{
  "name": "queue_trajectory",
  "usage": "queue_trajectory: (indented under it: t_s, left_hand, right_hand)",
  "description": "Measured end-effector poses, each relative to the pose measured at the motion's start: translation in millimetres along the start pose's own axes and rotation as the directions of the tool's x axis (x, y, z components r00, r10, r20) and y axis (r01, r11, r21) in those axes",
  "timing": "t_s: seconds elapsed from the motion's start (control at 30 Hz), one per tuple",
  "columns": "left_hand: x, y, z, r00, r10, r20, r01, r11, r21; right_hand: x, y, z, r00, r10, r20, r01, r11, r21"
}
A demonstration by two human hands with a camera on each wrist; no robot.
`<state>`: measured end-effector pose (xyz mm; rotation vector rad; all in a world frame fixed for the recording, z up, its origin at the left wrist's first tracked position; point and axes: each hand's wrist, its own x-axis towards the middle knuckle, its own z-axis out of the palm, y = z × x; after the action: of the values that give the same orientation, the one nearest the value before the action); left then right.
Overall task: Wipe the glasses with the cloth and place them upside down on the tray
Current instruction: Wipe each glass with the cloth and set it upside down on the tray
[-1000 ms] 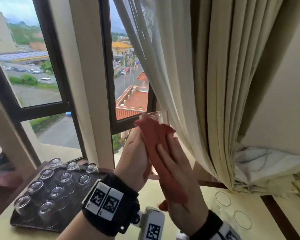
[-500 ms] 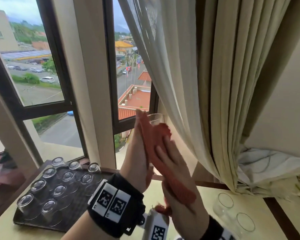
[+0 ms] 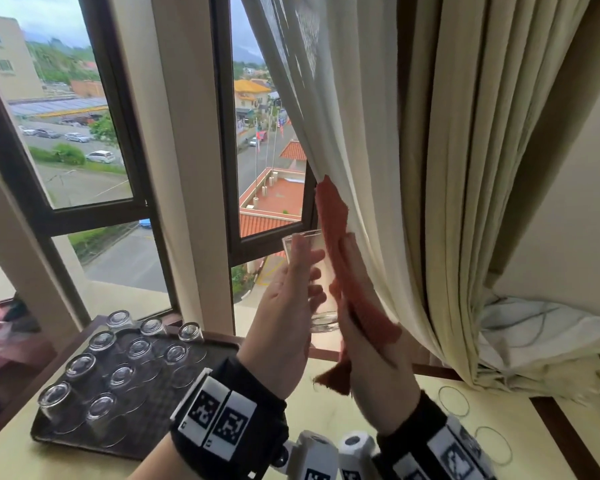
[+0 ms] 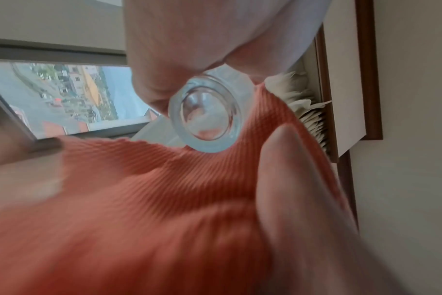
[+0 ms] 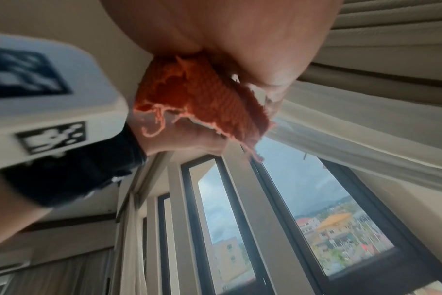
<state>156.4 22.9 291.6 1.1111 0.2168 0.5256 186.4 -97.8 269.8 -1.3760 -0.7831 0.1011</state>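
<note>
My left hand (image 3: 288, 296) grips a clear glass (image 3: 321, 308) upright in the air in front of the window, fingers curled round its left side. My right hand (image 3: 371, 368) holds the orange cloth (image 3: 355, 299) against the glass's right side. One flap of the cloth stands up above the rim. The left wrist view looks at the glass's thick base (image 4: 204, 115), with the cloth (image 4: 164, 199) spread below it and a finger (image 4: 288, 179) lying over the cloth. In the right wrist view the cloth (image 5: 202, 103) is bunched under the palm.
The dark tray (image 3: 153, 434) lies on the table at the lower left and carries several glasses (image 3: 80, 367) upside down. Two upright glasses (image 3: 453, 400) stand on the table at the right. A cream curtain (image 3: 430, 168) hangs just behind my right hand.
The cloth has slid from across the glass's front to its right side, so the glass body now shows. My right hand has shifted right with it.
</note>
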Motion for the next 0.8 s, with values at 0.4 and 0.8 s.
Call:
queue_trajectory:
  t_s: [0.4,0.8]
  left_hand:
    - [-6.8,-1.1,-2.1,0.993,-0.024,0.117,0.016,0.998,0.068]
    - [-3.4,3.2,-6.7,0.997,-0.036,0.065,0.031,0.997,0.066]
  right_hand:
    - [0.4,-5.1,-2.5,0.98,0.188,-0.061,-0.174,0.967,0.184]
    - [-22.6,19.1,-3.6,0.982,0.188,-0.029,-0.183,0.975,0.122]
